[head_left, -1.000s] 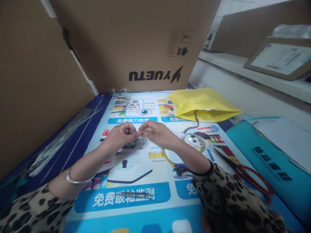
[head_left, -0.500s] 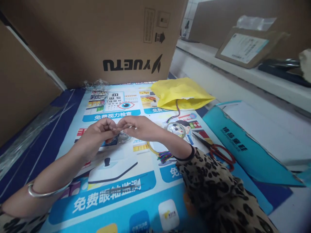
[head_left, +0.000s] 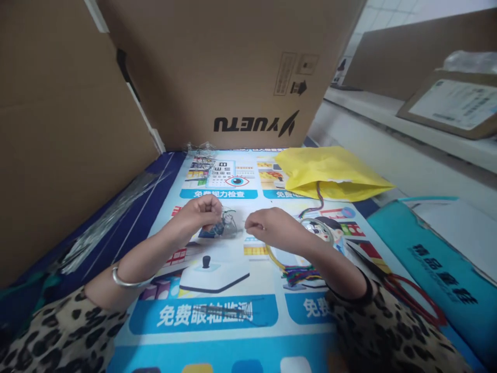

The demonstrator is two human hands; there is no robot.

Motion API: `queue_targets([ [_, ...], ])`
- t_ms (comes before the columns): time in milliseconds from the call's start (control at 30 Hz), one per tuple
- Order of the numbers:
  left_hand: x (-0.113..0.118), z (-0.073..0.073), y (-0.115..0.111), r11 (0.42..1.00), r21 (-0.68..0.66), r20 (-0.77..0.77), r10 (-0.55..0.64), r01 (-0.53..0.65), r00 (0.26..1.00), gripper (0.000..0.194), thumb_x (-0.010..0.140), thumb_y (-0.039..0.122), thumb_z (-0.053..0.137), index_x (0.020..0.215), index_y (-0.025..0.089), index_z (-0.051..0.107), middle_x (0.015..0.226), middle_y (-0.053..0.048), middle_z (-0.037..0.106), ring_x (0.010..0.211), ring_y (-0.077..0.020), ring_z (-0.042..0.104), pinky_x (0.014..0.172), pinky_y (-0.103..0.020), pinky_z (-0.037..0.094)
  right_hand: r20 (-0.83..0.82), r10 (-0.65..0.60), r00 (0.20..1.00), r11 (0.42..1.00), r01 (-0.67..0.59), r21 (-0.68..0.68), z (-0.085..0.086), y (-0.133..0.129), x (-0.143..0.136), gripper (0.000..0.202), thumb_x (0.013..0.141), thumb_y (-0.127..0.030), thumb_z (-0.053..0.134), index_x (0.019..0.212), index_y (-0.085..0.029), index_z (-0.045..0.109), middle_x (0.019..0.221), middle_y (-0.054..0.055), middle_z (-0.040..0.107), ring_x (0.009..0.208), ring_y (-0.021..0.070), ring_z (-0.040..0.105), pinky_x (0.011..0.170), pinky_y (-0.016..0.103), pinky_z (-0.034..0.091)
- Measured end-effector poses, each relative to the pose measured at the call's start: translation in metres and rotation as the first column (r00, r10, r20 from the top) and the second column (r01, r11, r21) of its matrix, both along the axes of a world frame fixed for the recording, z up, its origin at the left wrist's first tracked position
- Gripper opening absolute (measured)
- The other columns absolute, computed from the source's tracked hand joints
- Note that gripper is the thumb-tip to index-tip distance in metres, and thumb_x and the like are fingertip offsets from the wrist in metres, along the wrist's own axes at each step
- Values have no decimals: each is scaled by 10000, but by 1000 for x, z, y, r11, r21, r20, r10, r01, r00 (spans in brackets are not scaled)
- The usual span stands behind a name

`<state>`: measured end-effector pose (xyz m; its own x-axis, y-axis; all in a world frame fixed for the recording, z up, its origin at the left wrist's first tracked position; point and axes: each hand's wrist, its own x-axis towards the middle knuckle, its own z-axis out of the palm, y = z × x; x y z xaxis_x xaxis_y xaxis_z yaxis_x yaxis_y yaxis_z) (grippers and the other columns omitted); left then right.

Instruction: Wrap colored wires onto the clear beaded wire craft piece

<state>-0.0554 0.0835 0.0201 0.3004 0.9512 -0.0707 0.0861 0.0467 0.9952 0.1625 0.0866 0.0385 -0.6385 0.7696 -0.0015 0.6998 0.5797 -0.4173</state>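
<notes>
Both my hands hover over the middle of the printed poster sheet [head_left: 229, 264], a short gap between them. The fingers of my left hand [head_left: 204, 213] are curled into a pinch; what they grip is hidden. Right beside those fingertips is a loose tangle of thin clear and dark strands [head_left: 229, 226], though I cannot tell whether it is held or lying there. My right hand [head_left: 272, 226] is also closed in a pinch, and whatever is in it is too small to name. Below its wrist lies a yellow cord ring with multicoloured thread ends [head_left: 298, 273].
Red-handled scissors [head_left: 415, 298] lie right of my right forearm, beside a teal box [head_left: 423, 264]. A yellow pouch [head_left: 334, 168] with a braided cord [head_left: 319, 197] sits farther back. Another strand tangle [head_left: 200, 150] lies before the cardboard box [head_left: 233, 72]. Crinkled plastic [head_left: 101, 223] is at left.
My hands have come apart, the right one moving away from the left, where before their fingertips met. The view has swung so that everything sits farther right and lower.
</notes>
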Motion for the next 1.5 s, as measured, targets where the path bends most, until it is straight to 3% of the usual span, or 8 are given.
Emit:
queue_targets([
  [200, -12, 12, -3, 975, 13, -88, -219, 221, 972, 71, 647, 113, 561, 688, 154, 520, 586, 52, 492, 512, -62, 393, 477, -186, 298, 37, -21, 999, 999, 22, -23, -13, 3, 4, 197, 793, -176, 496, 777, -198, 691, 798, 24, 713, 721, 164, 601, 594, 240, 330],
  [367, -24, 17, -4, 926, 81, -120, -358, 369, 926, 45, 670, 121, 557, 697, 153, 539, 655, 23, 530, 583, -85, 440, 549, -209, 346, -138, -73, 988, 979, 44, -200, -21, 5, 3, 170, 772, -180, 523, 748, -179, 691, 689, 5, 679, 636, 134, 575, 560, 218, 351],
  [567, -35, 19, -3, 879, 197, -145, -412, 434, 900, 37, 691, 126, 533, 706, 161, 536, 673, 11, 528, 604, -106, 459, 566, -224, 370, -453, -264, 852, 913, 70, -401, -23, 7, 3, 103, 739, -232, 573, 717, -166, 649, 621, -13, 607, 563, 108, 521, 537, 216, 383],
  [733, -30, 36, -14, 781, 275, -436, -419, 561, 797, 136, 699, 51, 468, 705, 169, 534, 694, 4, 546, 646, -118, 485, 633, -233, 396, -571, -339, 748, 900, 82, -427, -15, 4, 2, 96, 731, -254, 589, 726, -163, 617, 606, -23, 569, 538, 100, 490, 504, 215, 373],
  [967, -8, 44, -27, 687, 233, -728, -346, 689, 592, 206, 688, 11, 412, 697, 187, 518, 702, 1, 557, 657, -132, 494, 629, -226, 371, -563, -146, 813, 989, 102, -109, -17, 1, -1, 156, 734, -99, 535, 818, -176, 641, 845, 27, 618, 679, 116, 537, 631, 246, 435],
  [1133, -4, 39, -28, 655, 212, -777, -336, 725, 531, 215, 740, 20, 425, 734, 192, 553, 719, -1, 583, 669, -138, 523, 628, -232, 364, -464, 84, 882, 995, -48, 88, -18, -1, -3, 197, 744, -41, 516, 800, -164, 659, 846, 52, 644, 872, 170, 558, 814, 316, 417],
  [1267, -5, 40, -30, 648, 184, -790, -349, 739, 504, 211, 791, 57, 443, 797, 207, 593, 787, -14, 636, 717, -156, 563, 663, -245, 375, -314, 199, 928, 979, -176, 100, -17, -5, -6, 133, 762, -81, 557, 749, -142, 674, 818, 59, 666, 847, 177, 571, 847, 331, 391],
  [1500, -2, 43, -32, 605, 148, -831, -352, 782, 430, 206, 805, 68, 437, 777, 214, 580, 747, -4, 618, 708, -151, 548, 651, -242, 359, -151, 283, 947, 959, -278, 56, -23, -7, -8, 120, 737, -110, 589, 756, -160, 696, 775, 52, 664, 855, 194, 560, 818, 318, 378],
])
